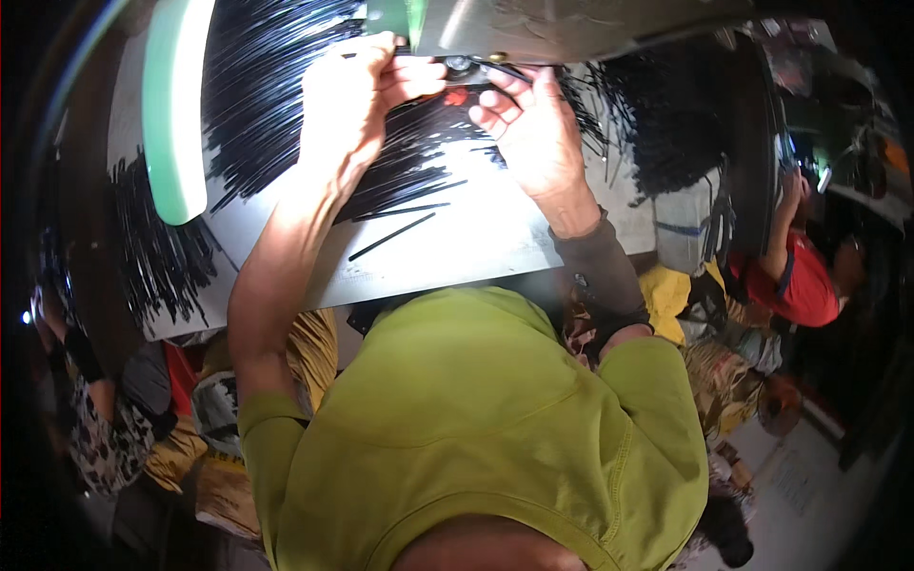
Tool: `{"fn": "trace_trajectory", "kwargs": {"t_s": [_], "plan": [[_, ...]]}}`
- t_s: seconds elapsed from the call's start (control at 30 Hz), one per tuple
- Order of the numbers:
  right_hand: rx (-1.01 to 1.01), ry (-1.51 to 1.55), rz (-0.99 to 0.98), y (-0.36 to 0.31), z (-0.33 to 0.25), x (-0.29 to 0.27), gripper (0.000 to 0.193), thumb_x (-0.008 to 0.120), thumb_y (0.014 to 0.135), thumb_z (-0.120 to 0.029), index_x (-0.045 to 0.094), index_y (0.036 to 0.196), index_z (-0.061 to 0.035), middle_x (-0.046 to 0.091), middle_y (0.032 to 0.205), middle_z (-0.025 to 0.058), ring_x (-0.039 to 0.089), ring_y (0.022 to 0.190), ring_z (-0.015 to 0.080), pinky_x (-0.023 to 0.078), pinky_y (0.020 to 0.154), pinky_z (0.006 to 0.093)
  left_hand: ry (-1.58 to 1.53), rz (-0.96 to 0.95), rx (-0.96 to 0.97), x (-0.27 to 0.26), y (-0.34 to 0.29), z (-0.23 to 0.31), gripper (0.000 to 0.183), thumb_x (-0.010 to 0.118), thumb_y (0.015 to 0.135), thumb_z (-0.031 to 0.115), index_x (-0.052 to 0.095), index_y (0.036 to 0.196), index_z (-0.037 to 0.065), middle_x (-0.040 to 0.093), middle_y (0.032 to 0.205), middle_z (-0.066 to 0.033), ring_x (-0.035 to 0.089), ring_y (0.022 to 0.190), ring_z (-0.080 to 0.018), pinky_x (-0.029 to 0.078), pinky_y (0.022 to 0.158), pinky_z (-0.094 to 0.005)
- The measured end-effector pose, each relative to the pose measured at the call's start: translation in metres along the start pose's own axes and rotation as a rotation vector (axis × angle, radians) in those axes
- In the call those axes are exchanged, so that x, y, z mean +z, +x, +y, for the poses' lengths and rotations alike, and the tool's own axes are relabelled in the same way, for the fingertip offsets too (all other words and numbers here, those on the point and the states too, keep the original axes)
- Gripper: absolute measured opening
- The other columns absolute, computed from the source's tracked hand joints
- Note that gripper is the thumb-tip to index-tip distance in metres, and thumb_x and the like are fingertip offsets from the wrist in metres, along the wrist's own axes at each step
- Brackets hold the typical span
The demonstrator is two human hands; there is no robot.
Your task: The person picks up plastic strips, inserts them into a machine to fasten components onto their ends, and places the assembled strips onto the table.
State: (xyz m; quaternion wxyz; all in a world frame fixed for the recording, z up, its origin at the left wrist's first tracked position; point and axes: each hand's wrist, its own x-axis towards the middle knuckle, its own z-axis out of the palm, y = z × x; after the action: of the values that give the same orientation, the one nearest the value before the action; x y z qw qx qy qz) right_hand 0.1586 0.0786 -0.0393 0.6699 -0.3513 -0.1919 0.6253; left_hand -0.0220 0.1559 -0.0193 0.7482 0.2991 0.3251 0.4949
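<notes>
Many thin black strips (276,95) lie in a dense layer on the pale worktable (447,257), under a bright light. At the far edge of the table stands a grey metal machine (571,24) with a small round metal part (459,65) low on its front. My left hand (357,95) is beside that part, thumb and fingers pinched; what they hold is too small to make out. My right hand (533,133) is on the other side, fingers curled, with a thin dark strip (506,69) between thumb and fingers, its end toward the machine.
A green-edged lamp (176,114) glows at the left of the table. More black strips (167,257) hang in a bundle at the left edge, and another heap (666,124) lies to the right. Yellow sacks (666,300) and a person in a red shirt (795,276) are at the right.
</notes>
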Motion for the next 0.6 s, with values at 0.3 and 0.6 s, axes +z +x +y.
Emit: {"fn": "trace_trajectory", "kwargs": {"t_s": [0.3, 0.6], "plan": [[-0.677, -1.971, 0.106, -0.037, -0.128, -0.051, 0.013, 0.06, 0.079, -0.007, 0.066, 0.09, -0.0046, 0.065, 0.076, 0.0121, 0.061, 0.061, 0.0269, 0.048, 0.057, 0.0321, 0.05, -0.071, -0.192, -0.014, -0.031, -0.005, 0.018, 0.054, 0.09, 0.014, 0.056, 0.098, -0.003, 0.064, 0.092, -0.0204, 0.066, 0.077, -0.0313, 0.057, 0.073, -0.0452], [-0.917, -2.256, 0.027, 0.003, -0.126, -0.078, 0.011, 0.065, 0.072, -0.012, 0.063, 0.083, -0.0113, 0.056, 0.081, 0.0042, 0.055, 0.072, 0.0248, 0.046, 0.061, 0.0357, -0.017, -0.147, -0.323, 0.018, -0.053, -0.025, 0.017, 0.062, 0.087, 0.019, 0.056, 0.084, 0.003, 0.061, 0.076, -0.0096, 0.062, 0.063, -0.0187, 0.052, 0.06, -0.0306]]}}
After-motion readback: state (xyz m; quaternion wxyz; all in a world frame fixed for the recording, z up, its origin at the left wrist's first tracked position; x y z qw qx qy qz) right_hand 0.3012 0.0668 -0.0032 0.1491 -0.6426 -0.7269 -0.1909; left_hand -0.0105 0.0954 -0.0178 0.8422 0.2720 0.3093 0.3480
